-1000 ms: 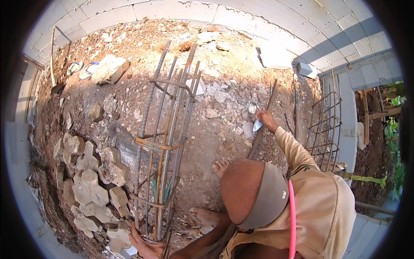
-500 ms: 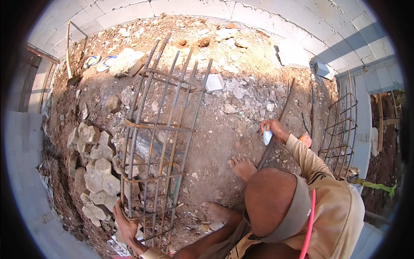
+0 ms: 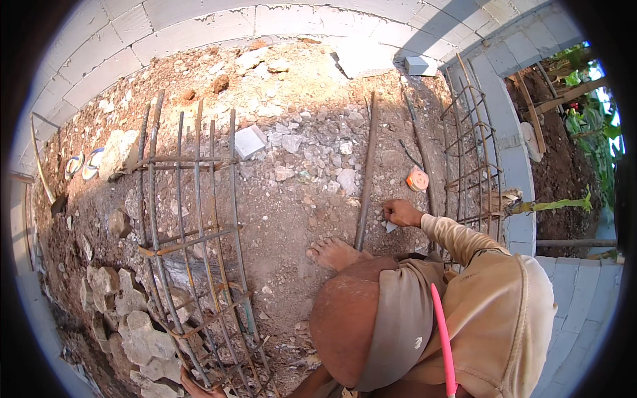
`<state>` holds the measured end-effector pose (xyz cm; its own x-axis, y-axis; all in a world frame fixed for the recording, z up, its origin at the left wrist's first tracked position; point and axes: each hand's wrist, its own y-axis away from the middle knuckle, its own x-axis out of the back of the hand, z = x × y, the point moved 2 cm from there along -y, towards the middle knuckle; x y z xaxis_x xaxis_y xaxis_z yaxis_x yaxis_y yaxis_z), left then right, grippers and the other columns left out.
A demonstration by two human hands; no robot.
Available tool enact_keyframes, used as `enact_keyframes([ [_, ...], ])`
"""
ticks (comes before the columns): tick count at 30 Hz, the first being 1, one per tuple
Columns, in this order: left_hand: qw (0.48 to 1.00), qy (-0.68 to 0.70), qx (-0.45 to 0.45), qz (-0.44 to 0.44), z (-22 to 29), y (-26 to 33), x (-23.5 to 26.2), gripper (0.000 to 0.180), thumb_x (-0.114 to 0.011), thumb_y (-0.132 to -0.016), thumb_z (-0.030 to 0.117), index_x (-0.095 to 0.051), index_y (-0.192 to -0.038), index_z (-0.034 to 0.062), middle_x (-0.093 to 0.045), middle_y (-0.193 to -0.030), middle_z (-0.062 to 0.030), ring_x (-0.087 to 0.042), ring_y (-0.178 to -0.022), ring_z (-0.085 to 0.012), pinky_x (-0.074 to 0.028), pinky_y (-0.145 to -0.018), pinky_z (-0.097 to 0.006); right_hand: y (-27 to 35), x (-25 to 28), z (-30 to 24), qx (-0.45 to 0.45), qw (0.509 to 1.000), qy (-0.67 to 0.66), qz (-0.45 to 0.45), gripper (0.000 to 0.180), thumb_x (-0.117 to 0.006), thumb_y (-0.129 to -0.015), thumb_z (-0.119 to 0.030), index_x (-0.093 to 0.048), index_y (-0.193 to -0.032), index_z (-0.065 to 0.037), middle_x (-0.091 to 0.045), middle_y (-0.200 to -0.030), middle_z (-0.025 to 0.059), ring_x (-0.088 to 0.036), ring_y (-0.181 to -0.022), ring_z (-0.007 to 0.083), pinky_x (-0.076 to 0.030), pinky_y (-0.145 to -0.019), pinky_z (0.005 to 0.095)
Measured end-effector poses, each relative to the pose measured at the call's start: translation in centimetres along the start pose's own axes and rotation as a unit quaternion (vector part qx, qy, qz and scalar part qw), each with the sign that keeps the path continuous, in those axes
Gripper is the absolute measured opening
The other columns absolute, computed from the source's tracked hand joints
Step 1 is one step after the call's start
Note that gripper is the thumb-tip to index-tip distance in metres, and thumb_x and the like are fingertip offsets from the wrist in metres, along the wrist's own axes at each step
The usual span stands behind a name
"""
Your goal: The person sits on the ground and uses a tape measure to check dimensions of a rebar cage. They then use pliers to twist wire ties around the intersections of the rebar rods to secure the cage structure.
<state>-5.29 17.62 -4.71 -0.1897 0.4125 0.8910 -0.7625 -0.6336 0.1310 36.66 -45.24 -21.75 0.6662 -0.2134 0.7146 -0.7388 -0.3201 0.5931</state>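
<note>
My left hand (image 3: 198,386), mostly cut off by the lower edge, has its fingers closed round the near left end of a rebar cage (image 3: 182,247). The cage lies on the dirt at left, made of long steel bars tied with rusty square stirrups. My right hand (image 3: 402,213) is low over the ground at right of centre, fingers curled closed. A small pale blue flat piece (image 3: 391,227) shows under its fingertips, partly hidden. Just beyond that hand rests a round orange thing (image 3: 417,179), perhaps a tape measure. My knee and bare foot (image 3: 337,255) are between the hands.
Hexagonal paving blocks (image 3: 142,335) are piled left of the cage. A metal pipe (image 3: 369,166) lies beyond my foot; another rebar cage (image 3: 468,149) leans by the right wall. Rubble, a pale block (image 3: 250,142) and sandals (image 3: 93,163) are farther off. Block walls (image 3: 298,25) enclose the ground.
The view has swung to the right. My right hand has moved closer to me and lower, near the round orange thing, with the pale piece now mostly beneath it. My left hand stays at the cage.
</note>
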Motion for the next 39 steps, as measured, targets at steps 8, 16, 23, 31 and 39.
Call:
enact_keyframes([
  [8,1.0,0.017,-0.012,-0.013,-1.1,-1.3,0.7,0.09,-0.069,-0.094,0.063,-0.046,-0.155,0.001,-0.053,-0.15,-0.0285,-0.053,-0.136,-0.0464,-0.043,-0.114,-0.052,-0.6,-0.9,-6.2,0.178,0.952,0.229,0.094,0.06,-0.075,-0.072,-0.013,-0.059,-0.13,-0.01,-0.055,-0.131,0.0145,-0.051,-0.129,0.0351,-0.044,-0.108,0.0541],
  [16,0.998,-0.023,-0.058,-0.026,1.6,-4.5,-1.3,0.082,-0.075,-0.094,0.052,-0.048,-0.154,0.0009,-0.057,-0.147,-0.0251,-0.055,-0.135,-0.0434,-0.045,-0.113,-0.052,-4.6,-2.1,-7.1,0.3,0.887,0.326,-0.133,0.064,-0.08,-0.072,-0.021,-0.063,-0.134,-0.02,-0.062,-0.121,0.0078,-0.059,-0.123,0.0286,-0.036,-0.112,0.0509],
  [23,0.996,0.021,-0.088,-0.002,2.8,-6.7,-4.0,0.081,-0.075,-0.095,0.052,-0.049,-0.153,0.0013,-0.058,-0.147,-0.0247,-0.055,-0.135,-0.043,-0.045,-0.113,-0.052,-5.1,-2.0,-5.9,0.264,0.881,0.36,-0.158,0.06,-0.08,-0.077,-0.025,-0.066,-0.135,-0.027,-0.06,-0.126,0.0074,-0.057,-0.129,0.0279,-0.035,-0.112,0.0542],
  [31,0.997,0.029,-0.072,0.006,1.3,-5.9,-3.6,0.08,-0.074,-0.095,0.052,-0.05,-0.153,0.0017,-0.058,-0.147,-0.0242,-0.056,-0.135,-0.0425,-0.045,-0.113,-0.052,-7.4,2.9,-3.4,0.234,0.866,0.419,-0.141,0.055,-0.073,-0.089,-0.016,-0.065,-0.142,-0.029,-0.056,-0.144,0.0084,-0.05,-0.137,0.0319,-0.039,-0.117,0.0531],
  [39,0.997,0.032,-0.064,-0.003,1.6,-5.8,-3.3,0.079,-0.074,-0.095,0.052,-0.051,-0.152,0.0021,-0.058,-0.147,-0.0238,-0.056,-0.135,-0.0421,-0.045,-0.112,-0.052,-4.8,4.4,2.0,0.177,0.914,0.362,-0.058,0.05,-0.073,-0.087,-0.011,-0.066,-0.136,-0.019,-0.051,-0.147,0.0132,-0.048,-0.141,0.0346,-0.045,-0.114,0.0508],
])
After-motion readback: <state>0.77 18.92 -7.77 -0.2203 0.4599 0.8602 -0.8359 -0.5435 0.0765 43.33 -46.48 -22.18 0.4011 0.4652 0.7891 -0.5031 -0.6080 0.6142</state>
